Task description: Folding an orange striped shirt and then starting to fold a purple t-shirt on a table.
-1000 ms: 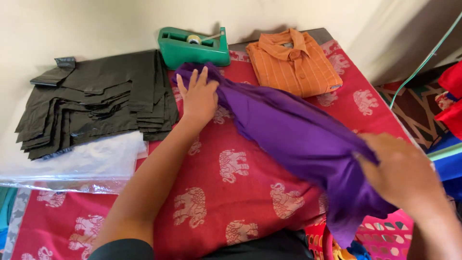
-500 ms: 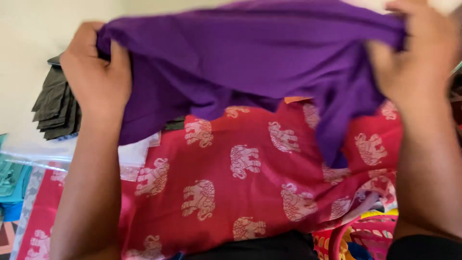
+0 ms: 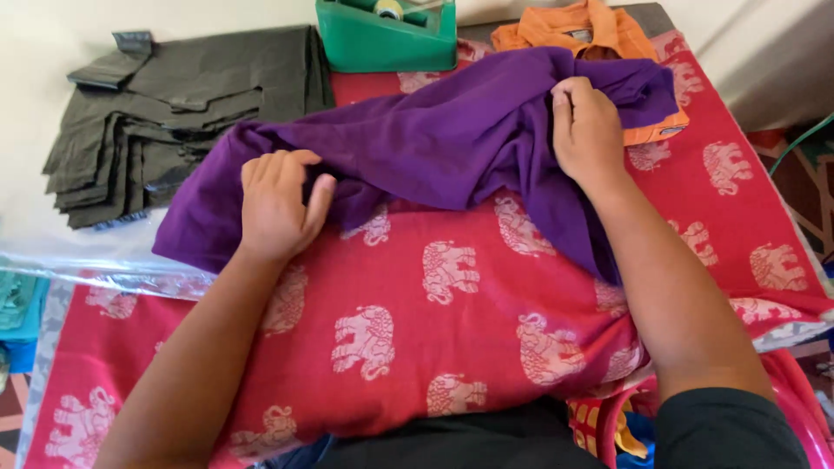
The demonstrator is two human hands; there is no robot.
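A purple garment (image 3: 434, 139) lies crumpled across a red cloth with pale elephant prints (image 3: 460, 295) that covers the table. My left hand (image 3: 278, 204) grips a bunch of the purple fabric near its left end. My right hand (image 3: 586, 130) clutches the fabric near its right end, close to the collar area. Part of the garment hangs down under my right forearm. Behind it, a folded orange shirt (image 3: 582, 26) is partly covered by the purple cloth.
A stack of folded dark grey garments (image 3: 174, 104) lies at the back left. A green tape dispenser (image 3: 391, 35) stands at the back middle. Clear plastic bags (image 3: 78, 260) lie at the left edge. A pink basket (image 3: 799, 408) sits at lower right.
The purple garment was lifted up in both hands in front of the camera, then brought down onto the red cloth. Both hands now press and grip it on the table.
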